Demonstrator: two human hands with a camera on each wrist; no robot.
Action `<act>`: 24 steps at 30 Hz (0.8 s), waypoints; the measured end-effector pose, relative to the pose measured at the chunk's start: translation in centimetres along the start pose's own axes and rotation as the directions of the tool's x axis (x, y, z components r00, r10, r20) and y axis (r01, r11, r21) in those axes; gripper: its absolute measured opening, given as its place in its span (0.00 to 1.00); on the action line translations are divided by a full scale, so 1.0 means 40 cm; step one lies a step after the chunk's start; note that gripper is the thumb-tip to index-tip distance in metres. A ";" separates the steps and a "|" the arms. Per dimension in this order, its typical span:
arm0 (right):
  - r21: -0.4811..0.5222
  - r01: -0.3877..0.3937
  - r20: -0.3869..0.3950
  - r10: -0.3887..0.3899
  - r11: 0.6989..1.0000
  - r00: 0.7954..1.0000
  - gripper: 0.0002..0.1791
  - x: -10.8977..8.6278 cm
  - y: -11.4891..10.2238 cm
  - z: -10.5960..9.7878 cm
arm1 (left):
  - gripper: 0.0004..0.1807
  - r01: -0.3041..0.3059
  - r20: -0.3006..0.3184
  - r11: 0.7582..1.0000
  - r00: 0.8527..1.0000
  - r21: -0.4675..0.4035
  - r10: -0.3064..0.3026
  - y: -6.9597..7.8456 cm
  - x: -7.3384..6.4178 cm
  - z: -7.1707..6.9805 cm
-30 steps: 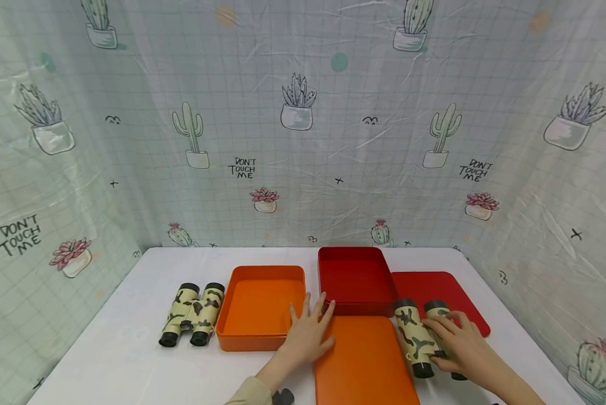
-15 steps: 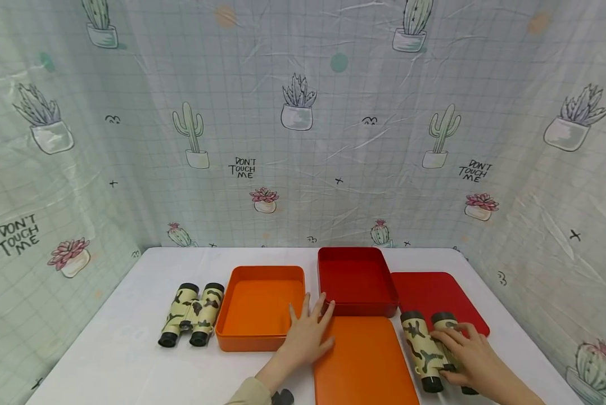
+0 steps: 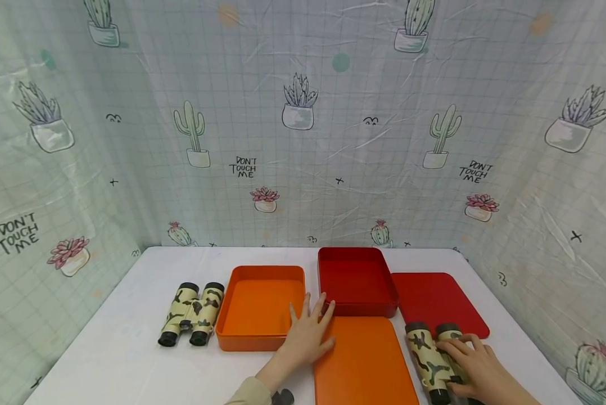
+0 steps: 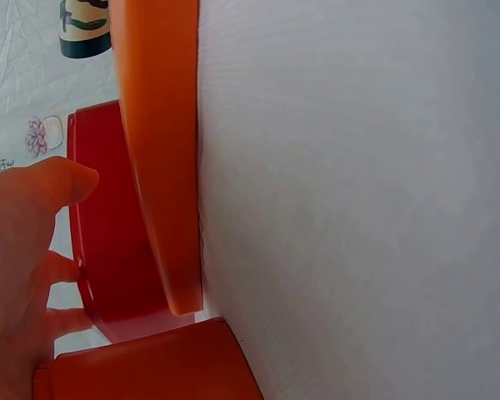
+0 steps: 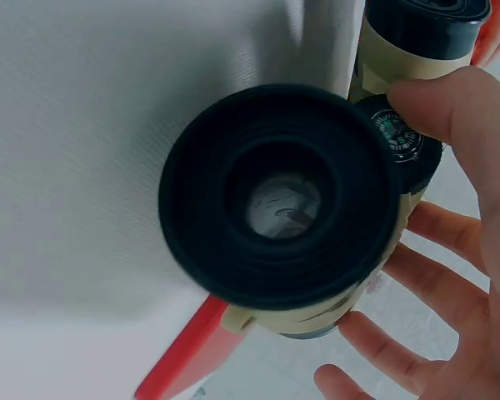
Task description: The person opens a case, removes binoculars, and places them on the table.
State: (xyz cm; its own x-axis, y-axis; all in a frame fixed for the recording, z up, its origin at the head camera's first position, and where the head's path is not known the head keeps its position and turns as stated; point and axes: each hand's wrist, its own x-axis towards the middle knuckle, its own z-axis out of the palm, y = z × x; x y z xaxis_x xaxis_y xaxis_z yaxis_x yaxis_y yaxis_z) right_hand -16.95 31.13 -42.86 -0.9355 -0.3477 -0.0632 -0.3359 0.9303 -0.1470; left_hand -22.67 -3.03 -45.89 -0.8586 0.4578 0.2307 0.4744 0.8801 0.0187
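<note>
My right hand (image 3: pixel 481 367) grips camouflage-patterned binoculars (image 3: pixel 426 360) at the right of the table. In the right wrist view, the thumb lies by a small compass (image 5: pixel 397 133) between the barrels, and the other fingers reach round the far barrel. A black eyepiece (image 5: pixel 208 200) faces that camera. My left hand (image 3: pixel 307 336) spreads its fingers between the open orange box (image 3: pixel 249 342) and the orange lid (image 3: pixel 363 360), fingertips right at the front edge of the red box (image 3: pixel 358 309). It holds nothing. Both boxes have nothing inside.
A second pair of camouflage binoculars (image 3: pixel 180 309) lies left of the orange box. The red lid (image 3: pixel 442 301) lies flat behind the held binoculars. Below the left wrist a dark grey piece (image 3: pixel 284 397) shows partly. A cactus-print curtain (image 3: pixel 303 152) surrounds the white table (image 3: pixel 131 360).
The right hand has drawn the gripped binoculars toward the front edge and slightly right, baring more of the red lid. The left hand has stayed in place.
</note>
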 end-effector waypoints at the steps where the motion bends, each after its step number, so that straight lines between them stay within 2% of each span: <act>1: 0.004 -0.006 0.005 0.006 1.000 1.000 0.38 -0.002 0.001 0.001 | 0.35 -0.001 0.000 1.000 1.000 0.001 0.001 0.000 0.000 0.000; 10: 0.018 -0.009 0.020 0.008 1.000 1.000 0.38 -0.018 0.014 0.013 | 0.35 -0.004 -0.008 1.000 1.000 -0.013 0.003 0.001 -0.001 0.000; 16: 0.038 -0.060 0.052 0.058 0.997 0.997 0.39 -0.013 0.019 0.019 | 0.36 -0.003 -0.010 1.000 1.000 -0.009 0.003 0.001 -0.003 -0.005; 24: 0.040 -0.068 0.044 0.067 0.997 0.997 0.37 -0.010 0.014 0.016 | 0.36 0.000 -0.003 1.000 1.000 -0.015 0.000 0.003 -0.002 -0.005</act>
State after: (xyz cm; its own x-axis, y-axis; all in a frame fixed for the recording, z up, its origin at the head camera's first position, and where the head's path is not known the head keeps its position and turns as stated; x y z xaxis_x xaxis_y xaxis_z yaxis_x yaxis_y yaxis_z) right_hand -16.70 31.70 -43.53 -0.9500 -0.2898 -0.1162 -0.2664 0.9465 -0.1820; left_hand -22.49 -2.98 -45.71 -0.8581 0.4573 0.2335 0.4770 0.8783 0.0331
